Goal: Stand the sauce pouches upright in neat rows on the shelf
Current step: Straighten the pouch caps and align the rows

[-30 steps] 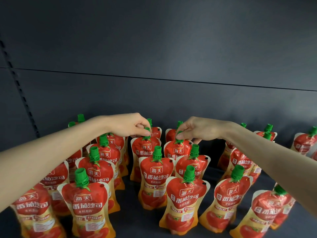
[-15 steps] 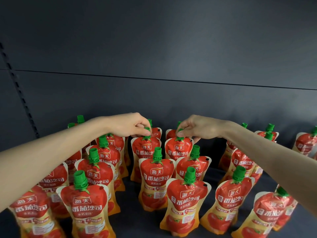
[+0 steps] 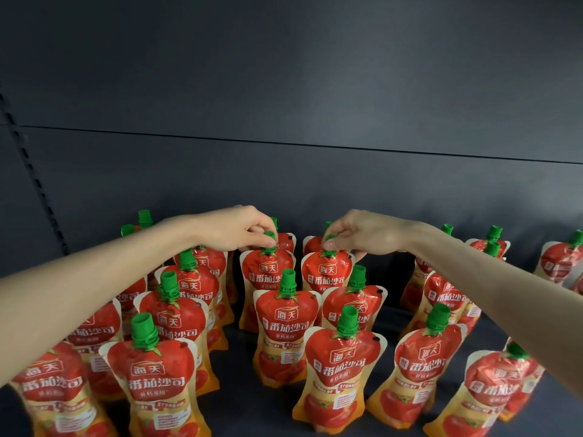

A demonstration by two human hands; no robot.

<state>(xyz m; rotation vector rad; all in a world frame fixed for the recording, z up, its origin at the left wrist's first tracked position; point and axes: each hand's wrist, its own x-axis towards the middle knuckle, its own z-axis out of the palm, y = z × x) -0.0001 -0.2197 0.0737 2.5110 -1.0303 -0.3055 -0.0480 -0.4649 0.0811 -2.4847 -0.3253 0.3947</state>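
Observation:
Several red tomato sauce pouches with green caps stand upright on the dark shelf (image 3: 239, 351). My left hand (image 3: 235, 230) pinches the green cap of one pouch (image 3: 266, 279) in the rear middle. Beside it, my right hand (image 3: 359, 231) pinches the cap of the neighbouring pouch (image 3: 326, 275). Both held pouches stand upright, side by side, behind two more rows (image 3: 285, 332). Their caps are mostly hidden by my fingers.
More pouches crowd the left (image 3: 151, 376) and the right (image 3: 422, 370), some leaning. A dark gap lies on the shelf right of my right hand, by the back wall (image 3: 315, 178). A slotted upright (image 3: 34, 181) runs at the left.
Both hands have kept hold of their caps. The right-hand pouch has been set closer beside the left one, a little farther back, and now stands straighter.

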